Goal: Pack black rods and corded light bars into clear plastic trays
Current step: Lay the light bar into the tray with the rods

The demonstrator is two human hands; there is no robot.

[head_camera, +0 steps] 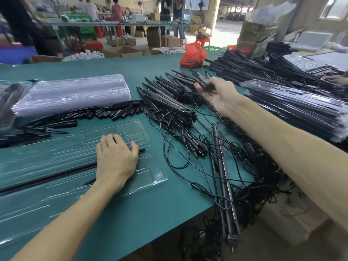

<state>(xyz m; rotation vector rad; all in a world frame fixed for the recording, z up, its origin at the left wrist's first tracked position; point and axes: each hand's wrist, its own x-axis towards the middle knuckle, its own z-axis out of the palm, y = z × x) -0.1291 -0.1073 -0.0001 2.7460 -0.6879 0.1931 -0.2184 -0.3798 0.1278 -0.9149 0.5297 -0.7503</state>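
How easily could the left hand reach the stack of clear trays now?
Likely yes: left hand rests on the open tray, and the stack of clear trays lies just beyond it; only loose black rods lie between.

Bare forearms (pixel 282 144) lead to bare left grip (pixel 116 157) and right grip (pixel 218 95).

This is a factory packing floor. A long green-covered surface (pixel 131 213) carries bulk stock: heaps of black rods (pixel 244 66), a tangle of corded light bars (pixel 169 104), a tall stack of clear plastic trays (pixel 75 91) and a stack of filled trays (pixel 301 110). Open cardboard boxes (pixel 124 51) sit on the bare floor beside red plastic stools (pixel 203 41) and a green crate (pixel 84 32). Further back, several people (pixel 117 8) stand at another long table (pixel 113 23) strewn with parts, and a wide doorway (pixel 229 14) opens onto a yard.
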